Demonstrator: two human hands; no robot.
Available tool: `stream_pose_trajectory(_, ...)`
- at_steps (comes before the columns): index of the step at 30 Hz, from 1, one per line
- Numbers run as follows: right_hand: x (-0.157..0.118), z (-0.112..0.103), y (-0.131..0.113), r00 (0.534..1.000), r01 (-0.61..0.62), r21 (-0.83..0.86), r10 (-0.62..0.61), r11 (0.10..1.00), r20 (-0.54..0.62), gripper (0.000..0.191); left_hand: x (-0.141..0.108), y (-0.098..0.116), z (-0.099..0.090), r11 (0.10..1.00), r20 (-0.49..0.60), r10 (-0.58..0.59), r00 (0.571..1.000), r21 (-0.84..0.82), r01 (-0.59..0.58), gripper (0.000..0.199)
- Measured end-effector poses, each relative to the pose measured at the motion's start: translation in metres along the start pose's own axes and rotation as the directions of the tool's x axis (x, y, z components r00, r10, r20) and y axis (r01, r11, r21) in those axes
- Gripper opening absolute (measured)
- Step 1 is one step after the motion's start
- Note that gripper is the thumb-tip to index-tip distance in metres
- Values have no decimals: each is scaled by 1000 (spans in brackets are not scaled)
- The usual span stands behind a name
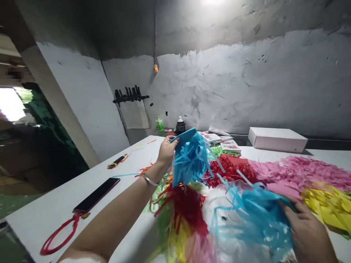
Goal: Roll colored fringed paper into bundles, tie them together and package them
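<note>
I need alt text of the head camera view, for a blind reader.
Two hands, left and right, each hold a blue fringed tassel bunch above a white table. Around them lie red, pink and yellow fringes; a phone rests at left.

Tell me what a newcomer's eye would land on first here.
Probably the two bright blue fringed tassels, one raised in the left hand near the center, the other blurred in the right hand at lower right. Next, perhaps, the heaps of red, pink and yellow fringe spread over the white table beside and between them.
</note>
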State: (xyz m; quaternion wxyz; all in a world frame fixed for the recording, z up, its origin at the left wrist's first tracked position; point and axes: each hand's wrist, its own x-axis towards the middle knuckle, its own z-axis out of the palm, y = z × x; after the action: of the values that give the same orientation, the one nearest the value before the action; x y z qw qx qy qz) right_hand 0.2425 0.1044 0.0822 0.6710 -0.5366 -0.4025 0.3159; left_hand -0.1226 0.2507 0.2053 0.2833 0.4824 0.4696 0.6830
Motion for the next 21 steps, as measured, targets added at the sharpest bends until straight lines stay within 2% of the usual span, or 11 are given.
stream_pose_trajectory(1, 14, 21, -9, 998, 21, -53, -18, 998, 55, 37, 12, -8, 7, 999, -2, 28, 1000, 27, -28, 23)
stream_pose_trajectory(3, 47, 66, -26, 957, 192, -234, -129, 953, 260, 34, 34, -24, 20, 994, 0, 76, 997, 79, -75, 27)
stream_pose_trajectory(4, 64, 89, -33, 943, 233, -243, -158, 942, 293, 32, 43, -32, 25, 990, 5, 94, 996, 104, -94, 30)
stream_pose_trajectory(7, 103, 144, -40, 931, 310, -240, -242, 920, 273, 39, 60, -59, 35, 977, 58, 127, 990, 164, -134, 34)
stream_pose_trajectory(9, 110, 163, -33, 914, 366, -233, -301, 901, 273, 42, 57, -78, 33, 970, 165, 116, 979, 194, -147, 33)
stream_pose_trajectory(12, 95, 166, -17, 843, 491, -208, -400, 846, 361, 33, 30, -99, 24, 963, 383, 62, 922, 221, -157, 31)
stream_pose_trajectory(15, 69, 156, -7, 739, 617, -169, -492, 769, 460, 23, -16, -98, 16, 961, 544, 58, 837, 197, -194, 45)
stream_pose_trajectory(18, 46, 147, -8, 644, 709, -130, -562, 693, 519, 22, -61, -71, 18, 944, 673, 134, 728, 136, -299, 73)
stream_pose_trajectory(19, 38, 144, -11, 614, 737, -118, -586, 666, 529, 22, -74, -59, 21, 917, 713, 172, 680, 136, -375, 70)
stream_pose_trajectory(21, 23, 137, -16, 564, 784, -104, -631, 612, 533, 22, -96, -34, 25, 789, 763, 255, 594, 190, -584, 46)
